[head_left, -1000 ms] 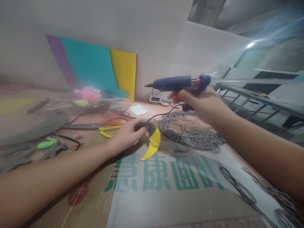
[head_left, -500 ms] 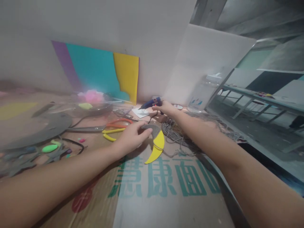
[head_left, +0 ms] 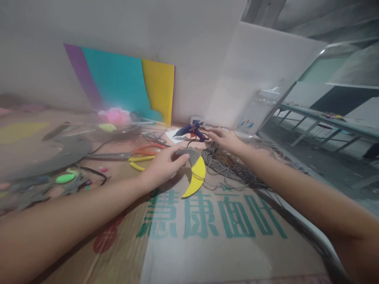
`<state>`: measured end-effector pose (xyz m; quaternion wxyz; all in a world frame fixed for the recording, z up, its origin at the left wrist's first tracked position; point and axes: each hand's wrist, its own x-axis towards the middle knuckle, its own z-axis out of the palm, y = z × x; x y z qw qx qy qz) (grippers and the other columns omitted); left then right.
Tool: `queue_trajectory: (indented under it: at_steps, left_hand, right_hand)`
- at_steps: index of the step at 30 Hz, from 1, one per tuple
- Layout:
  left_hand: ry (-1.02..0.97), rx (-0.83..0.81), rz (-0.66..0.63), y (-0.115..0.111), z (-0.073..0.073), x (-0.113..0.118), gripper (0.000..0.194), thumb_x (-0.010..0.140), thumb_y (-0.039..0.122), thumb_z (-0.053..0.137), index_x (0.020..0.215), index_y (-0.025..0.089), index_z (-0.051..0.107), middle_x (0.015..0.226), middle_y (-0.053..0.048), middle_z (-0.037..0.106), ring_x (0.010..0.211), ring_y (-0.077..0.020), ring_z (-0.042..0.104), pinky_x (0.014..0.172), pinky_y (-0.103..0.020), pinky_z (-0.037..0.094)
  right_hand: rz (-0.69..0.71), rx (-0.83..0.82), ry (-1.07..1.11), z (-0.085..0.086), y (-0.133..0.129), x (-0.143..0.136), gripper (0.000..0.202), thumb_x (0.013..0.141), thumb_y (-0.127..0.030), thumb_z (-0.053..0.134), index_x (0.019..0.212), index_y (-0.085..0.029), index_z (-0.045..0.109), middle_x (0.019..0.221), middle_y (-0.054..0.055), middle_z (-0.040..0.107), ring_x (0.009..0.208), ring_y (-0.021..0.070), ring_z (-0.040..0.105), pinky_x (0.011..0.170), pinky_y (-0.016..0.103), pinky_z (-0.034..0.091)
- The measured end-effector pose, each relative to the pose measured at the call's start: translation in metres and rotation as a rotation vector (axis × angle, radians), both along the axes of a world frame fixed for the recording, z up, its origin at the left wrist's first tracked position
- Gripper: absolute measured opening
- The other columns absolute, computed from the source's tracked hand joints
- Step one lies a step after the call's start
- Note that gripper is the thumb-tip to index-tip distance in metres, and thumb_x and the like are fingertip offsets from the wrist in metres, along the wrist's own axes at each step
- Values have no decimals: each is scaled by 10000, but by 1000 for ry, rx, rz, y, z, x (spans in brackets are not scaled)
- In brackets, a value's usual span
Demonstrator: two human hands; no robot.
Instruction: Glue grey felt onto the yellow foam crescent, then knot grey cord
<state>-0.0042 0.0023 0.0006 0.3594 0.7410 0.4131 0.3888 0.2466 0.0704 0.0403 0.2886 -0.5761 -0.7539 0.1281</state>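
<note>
My left hand is closed on the upper end of a crescent-shaped cutout, thumb against fingers. The crescent is yellow below and wrapped in grey yarn at the top, its tip pointing down toward me. A strand of yarn crosses the yellow part and runs right to a bundle of grey yarn. My right hand is open just right of a blue glue gun, apart from its handle. The glue gun stands with its nozzle over a small white card, a red light showing on its body.
Scissors with orange handles and a yellow-handled tool lie left of my left hand. Grey scraps and a green piece are farther left. A clear bottle stands behind the yarn. A coloured panel leans at the back.
My right hand has let go of the glue gun and drawn back to the right, its fingers opening. The glue gun now stands alone. My left hand keeps the crescent almost in place.
</note>
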Motion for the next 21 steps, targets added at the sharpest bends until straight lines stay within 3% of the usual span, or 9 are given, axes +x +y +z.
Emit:
queue_trajectory:
  at_steps: [3,8,14,17,21]
  left_hand:
    - [5,5,0,0,0,0,277,885,413,545,964,161,631,890,-27,675,878,-212,609,768,-296,437]
    - [6,19,-16,0,-1,-1,251,897,391,531,946,161,620,895,-25,670,850,-199,604,748,-290,436]
    - [5,-5,10,1,1,0,274,887,416,539,936,159,621,848,-26,655,797,-196,590,696,-289,432]
    - [-15,2,18,1,0,0,286,883,410,554,992,161,640,883,-31,665,828,-199,596,727,-293,443]
    - [-65,-8,33,1,-3,-2,293,893,422,559,1026,173,638,860,-16,654,790,-179,592,718,-283,442]
  right_hand:
    - [-6,162,73,-6,-30,2,313,952,-367,524,1130,-136,639,1181,144,690,1114,251,632,1000,418,471]
    - [151,229,136,-23,-78,-7,263,968,-376,498,1118,-192,610,1161,92,676,1120,229,622,1009,418,467]
    - [275,280,98,-35,-95,-13,212,948,-329,536,1101,-198,600,1092,85,683,1028,220,637,933,393,502]
    - [237,136,210,-30,-99,-16,198,943,-338,542,1070,-198,599,1039,69,677,884,175,636,790,332,535]
    - [207,-323,517,-19,-108,-23,309,925,-405,566,1163,-212,527,1012,49,667,537,84,549,453,240,471]
